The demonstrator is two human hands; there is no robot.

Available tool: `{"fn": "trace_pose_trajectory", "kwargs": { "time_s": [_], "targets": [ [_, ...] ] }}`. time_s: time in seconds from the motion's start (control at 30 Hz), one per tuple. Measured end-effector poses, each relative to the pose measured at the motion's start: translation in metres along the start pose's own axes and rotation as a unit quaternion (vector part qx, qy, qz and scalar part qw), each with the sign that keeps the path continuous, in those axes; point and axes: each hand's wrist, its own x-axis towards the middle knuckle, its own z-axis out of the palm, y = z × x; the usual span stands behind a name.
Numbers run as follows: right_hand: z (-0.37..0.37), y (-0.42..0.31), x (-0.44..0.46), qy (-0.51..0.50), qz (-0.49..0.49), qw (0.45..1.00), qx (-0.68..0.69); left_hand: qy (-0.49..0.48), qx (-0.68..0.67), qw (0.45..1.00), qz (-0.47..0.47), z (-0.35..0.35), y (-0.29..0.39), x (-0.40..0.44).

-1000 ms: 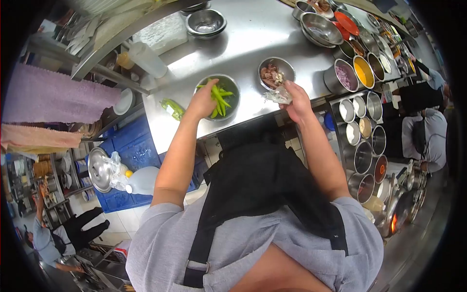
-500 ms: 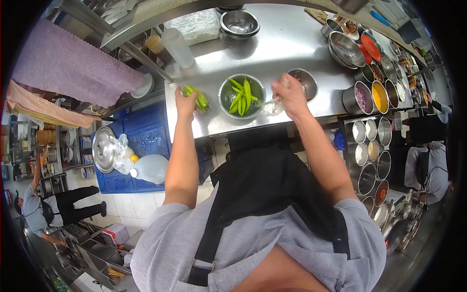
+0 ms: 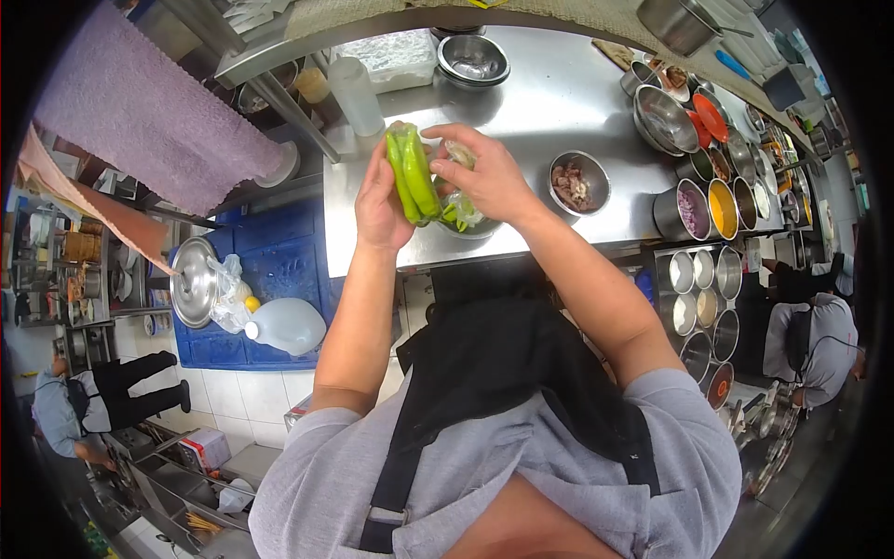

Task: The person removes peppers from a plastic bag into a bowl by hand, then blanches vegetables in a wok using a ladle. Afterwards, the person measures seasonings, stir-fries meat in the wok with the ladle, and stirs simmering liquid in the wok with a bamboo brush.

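My left hand (image 3: pixel 377 207) is closed around a bundle of long green peppers (image 3: pixel 413 177), held upright above the counter. Close beside it on the right, my right hand (image 3: pixel 492 182) grips crumpled clear plastic (image 3: pixel 463 207), part of which shows between its fingers and hangs below. Whether this plastic joins the bundle I cannot tell. Beneath my right hand is a steel bowl (image 3: pixel 475 235) with green peppers in it, mostly hidden. Further right, a second steel bowl (image 3: pixel 603 198) holds reddish-brown pieces with some pale bits.
Stacked steel bowls (image 3: pixel 473 60), a squeeze bottle (image 3: pixel 356 96) and a white container (image 3: pixel 396 63) stand at the back. Pots with chopped purple onion (image 3: pixel 689 212) and orange liquid (image 3: pixel 726 186) are on the right. A plastic jug (image 3: pixel 287 326) lies on a blue surface (image 3: pixel 279 238).
My left hand has lifted the bundle of peppers from the counter's left end and moved right. My right hand has moved left with the plastic, away from the bowl of reddish pieces.
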Motion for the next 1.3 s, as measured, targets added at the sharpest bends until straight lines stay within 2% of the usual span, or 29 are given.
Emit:
{"fn": "trace_pose_trajectory", "kwargs": {
  "time_s": [0.07,0.13,0.2,0.3,0.33,0.37,0.4,0.43,0.47,0.6,0.7,0.77,0.83,0.9,1.03,1.13,1.17,1.23,1.3],
  "targets": [
    [-0.001,0.002,-0.006,0.002,0.037,0.999,0.01,0.039,-0.075,0.996,-0.001,-0.016,-0.004,0.008],
    [0.001,0.006,-0.015,0.0,0.033,0.999,-0.017,0.056,-0.065,0.996,0.001,-0.017,-0.001,0.013],
    [0.002,0.008,-0.021,0.001,0.029,0.999,-0.046,0.026,-0.074,0.997,0.029,-0.015,0.001,0.016],
    [0.0,0.005,-0.022,0.009,0.027,0.998,-0.053,0.042,-0.059,0.997,0.01,-0.006,-0.008,0.018],
    [-0.001,0.0,-0.02,0.04,-0.023,0.998,-0.048,0.038,-0.06,0.997,0.007,-0.005,-0.009,0.017],
    [-0.004,-0.006,-0.018,0.071,-0.073,0.994,-0.042,0.001,-0.057,0.998,-0.018,-0.005,-0.009,0.016],
    [-0.009,-0.01,-0.016,0.075,-0.072,0.994,-0.043,-0.036,-0.055,0.997,-0.043,-0.005,-0.011,0.016],
    [-0.015,-0.015,-0.013,0.059,-0.07,0.994,-0.065,-0.076,-0.113,0.99,-0.039,-0.003,-0.017,0.018],
    [-0.019,-0.021,-0.011,0.043,-0.069,0.993,-0.087,-0.078,-0.114,0.99,-0.042,-0.003,-0.019,0.019],
    [-0.024,-0.026,-0.008,0.031,-0.03,0.992,-0.119,-0.047,-0.088,0.994,-0.054,0.0,-0.022,0.017],
    [-0.021,-0.021,-0.01,0.049,-0.04,0.993,-0.096,-0.038,-0.077,0.993,-0.078,-0.009,-0.026,0.018],
    [-0.016,-0.022,-0.011,0.055,-0.055,0.991,-0.112,0.013,-0.028,0.999,-0.032,-0.001,-0.028,0.016],
    [-0.01,-0.022,-0.011,0.061,-0.069,0.987,-0.128,0.024,-0.006,0.999,-0.029,0.009,-0.025,0.012],
    [-0.004,-0.018,-0.009,0.087,0.006,0.993,-0.073,0.033,0.041,0.999,-0.015,0.014,-0.025,0.011],
    [-0.004,-0.013,-0.005,0.073,-0.002,0.991,-0.111,0.033,0.127,0.991,0.011,0.009,-0.029,0.008],
    [-0.003,0.001,-0.005,0.054,-0.026,0.99,-0.127,0.014,0.13,0.991,0.0,0.006,-0.028,0.002],
    [-0.007,0.005,-0.004,0.026,-0.063,0.984,-0.166,0.015,0.13,0.991,0.001,0.004,-0.025,0.001],
    [-0.016,0.007,-0.002,-0.002,-0.1,0.974,-0.201,-0.001,0.175,0.977,-0.118,-0.005,-0.013,-0.003],
    [-0.028,0.004,0.001,-0.056,-0.199,0.921,-0.331,-0.019,0.172,0.972,-0.156,-0.01,-0.003,-0.001]
  ]
}}
